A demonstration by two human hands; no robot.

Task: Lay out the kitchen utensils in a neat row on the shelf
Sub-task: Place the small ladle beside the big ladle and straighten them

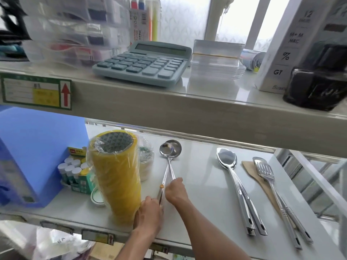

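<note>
Two steel ladles (pixel 170 150) lie with overlapping bowls at the back of the lower shelf (pixel 202 186), their handles crossing toward me. My left hand (pixel 149 212) grips the near end of one ladle handle. My right hand (pixel 175 190) pinches the other ladle's handle a little farther back. To the right lie two large steel spoons (pixel 234 181), stacked one on the other. Farther right, a slotted steel turner (pixel 266 175) and another steel utensil rest across a wooden spatula (pixel 262 182).
A tall stack of yellow tape rolls (pixel 114 173) stands just left of my left hand, with glue sticks (pixel 73 171) and a blue box (pixel 35 152) beyond. The upper shelf carries a calculator (pixel 144 62), clear trays, a white box and a dark ink bottle (pixel 317 81).
</note>
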